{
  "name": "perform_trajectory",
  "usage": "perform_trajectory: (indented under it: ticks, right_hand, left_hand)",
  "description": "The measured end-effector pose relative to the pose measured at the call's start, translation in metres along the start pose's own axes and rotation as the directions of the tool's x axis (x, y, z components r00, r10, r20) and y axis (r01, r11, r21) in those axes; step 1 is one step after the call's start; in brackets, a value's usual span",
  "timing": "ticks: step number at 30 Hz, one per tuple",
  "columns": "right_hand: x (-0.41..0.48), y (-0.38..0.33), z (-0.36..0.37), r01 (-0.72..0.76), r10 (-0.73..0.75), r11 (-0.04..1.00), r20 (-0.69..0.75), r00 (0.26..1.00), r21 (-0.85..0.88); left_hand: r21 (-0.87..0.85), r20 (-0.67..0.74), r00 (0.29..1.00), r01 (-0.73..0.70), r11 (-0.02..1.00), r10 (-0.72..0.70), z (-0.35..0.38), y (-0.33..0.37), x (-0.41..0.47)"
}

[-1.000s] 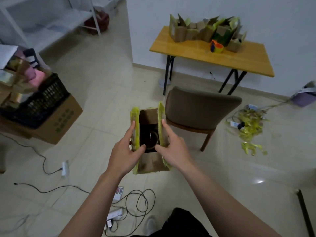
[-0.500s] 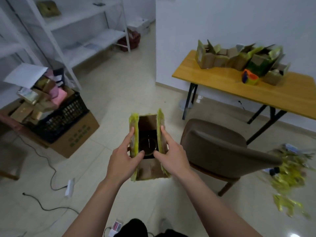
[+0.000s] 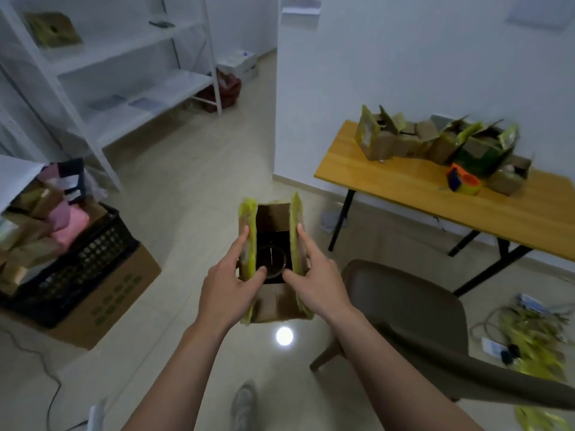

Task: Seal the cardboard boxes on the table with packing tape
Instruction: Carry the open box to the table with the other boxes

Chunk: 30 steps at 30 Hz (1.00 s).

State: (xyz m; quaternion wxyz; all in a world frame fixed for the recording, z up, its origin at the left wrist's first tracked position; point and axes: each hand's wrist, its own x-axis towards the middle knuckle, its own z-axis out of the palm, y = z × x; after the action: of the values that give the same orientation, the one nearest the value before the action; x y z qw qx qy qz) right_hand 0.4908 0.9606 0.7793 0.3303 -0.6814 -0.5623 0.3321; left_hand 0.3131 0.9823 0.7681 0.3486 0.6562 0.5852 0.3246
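Observation:
I hold a small open cardboard box (image 3: 273, 304) in front of me above the floor. Its two side flaps carry yellow-green tape and stand up. A dark round object lies inside. My left hand (image 3: 228, 289) grips the left flap, thumb inside the box. My right hand (image 3: 315, 284) grips the right flap the same way. On the wooden table (image 3: 404, 188) at the right stand several open cardboard boxes (image 3: 435, 143). An orange tape dispenser (image 3: 463, 181) sits in front of them.
A brown chair (image 3: 410, 315) stands close at my right, before the table. A black crate (image 3: 71, 269) of small boxes rests on a big carton (image 3: 118, 293) at the left. White shelving (image 3: 118, 73) lines the far left. Yellow tape scraps (image 3: 535, 340) and cables lie on the floor.
My view has swung left and up, so the table and chair have slid right. Both hands keep the same hold on the box.

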Motion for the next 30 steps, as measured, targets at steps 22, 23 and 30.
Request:
perform_trajectory:
  ticks: [22, 23, 30]
  right_hand:
    - [0.28, 0.038, -0.094, -0.208, 0.259, 0.958, -0.288, 0.922, 0.196]
    - [0.293, 0.044, -0.106, -0.212, 0.268, 0.955, -0.295, 0.917, 0.208]
    - [0.369, 0.084, -0.18, -0.244, 0.334, 0.931, -0.363, 0.87, 0.273]
  left_hand:
    - [0.062, 0.318, 0.924, -0.245, 0.968, 0.213, 0.106, 0.072, 0.349]
    - [0.071, 0.33, 0.918, -0.255, 0.964, 0.218, 0.118, 0.081, 0.363]
    - [0.066, 0.405, 0.871, -0.332, 0.941, 0.279, 0.193, 0.135, 0.455]
